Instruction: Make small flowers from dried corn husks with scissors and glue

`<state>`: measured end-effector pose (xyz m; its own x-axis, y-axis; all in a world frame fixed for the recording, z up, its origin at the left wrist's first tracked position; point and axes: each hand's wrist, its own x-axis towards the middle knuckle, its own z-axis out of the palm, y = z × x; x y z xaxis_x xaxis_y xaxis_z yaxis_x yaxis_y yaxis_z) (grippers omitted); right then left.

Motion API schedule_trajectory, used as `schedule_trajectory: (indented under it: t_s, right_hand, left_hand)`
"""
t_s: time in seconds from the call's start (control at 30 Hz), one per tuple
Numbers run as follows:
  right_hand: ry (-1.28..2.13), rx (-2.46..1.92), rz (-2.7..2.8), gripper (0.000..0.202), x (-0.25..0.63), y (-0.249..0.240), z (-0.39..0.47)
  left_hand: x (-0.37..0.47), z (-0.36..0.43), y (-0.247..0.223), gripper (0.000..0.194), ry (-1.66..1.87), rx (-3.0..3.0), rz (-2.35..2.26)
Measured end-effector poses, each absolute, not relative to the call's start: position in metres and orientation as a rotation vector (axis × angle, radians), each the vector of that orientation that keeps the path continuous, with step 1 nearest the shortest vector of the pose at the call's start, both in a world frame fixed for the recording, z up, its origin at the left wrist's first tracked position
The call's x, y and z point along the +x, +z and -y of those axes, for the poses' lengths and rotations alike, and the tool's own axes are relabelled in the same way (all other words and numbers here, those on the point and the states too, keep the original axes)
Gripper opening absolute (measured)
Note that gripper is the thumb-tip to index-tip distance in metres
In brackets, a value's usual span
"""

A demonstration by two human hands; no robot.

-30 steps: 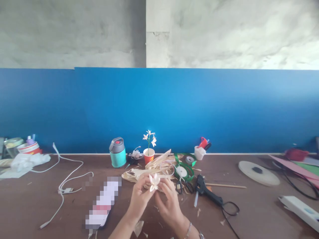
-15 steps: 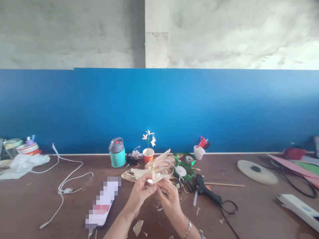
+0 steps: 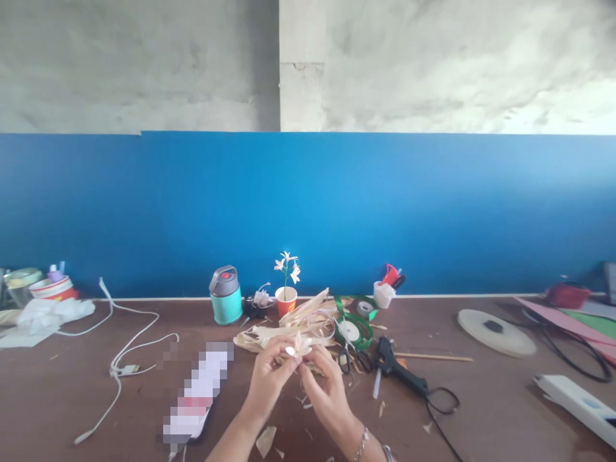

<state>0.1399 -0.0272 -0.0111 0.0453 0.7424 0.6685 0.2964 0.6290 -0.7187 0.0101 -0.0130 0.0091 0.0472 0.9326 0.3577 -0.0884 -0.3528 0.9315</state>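
Between my two hands is a small cream flower [image 3: 299,346] with pointed petals spread open. My left hand [image 3: 272,375] pinches its base from the left with thumb and forefinger. My right hand [image 3: 325,383] has its fingers closed on the flower's lower right side, the fingertips of both hands nearly meeting. The part of the flower under the fingertips is hidden. Just behind lie pale dried husk strips [image 3: 269,337]. A red paper cup [image 3: 287,303] beyond them holds a green stem with several similar pale flowers [image 3: 287,262].
Right of my hands lie black scissors [image 3: 355,360], green ribbon rolls [image 3: 364,328], a black glue gun [image 3: 399,369] and a wooden stick [image 3: 433,357]. To the left are a phone [image 3: 199,394], a teal flask [image 3: 226,305] and white cables [image 3: 126,333].
The flower has turned slightly, so its petals show more spread. My right fingers have shifted a little around its base. Both hands stay in nearly the same place.
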Motion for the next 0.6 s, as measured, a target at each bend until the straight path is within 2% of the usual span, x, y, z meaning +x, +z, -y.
schedule_trajectory:
  t_s: [0.37,0.6]
  right_hand:
    - [0.747,-0.899,1.456,0.026,0.1399,-0.0136,0.0239]
    - [0.712,-0.929,1.412,0.026,0.1394,-0.0136,0.0226]
  left_hand:
    - [0.0047,0.0143,0.0159,0.018,1.235,1.264,-0.713]
    - [0.0058,0.0106,0.0099,0.019,1.262,1.293,-0.738]
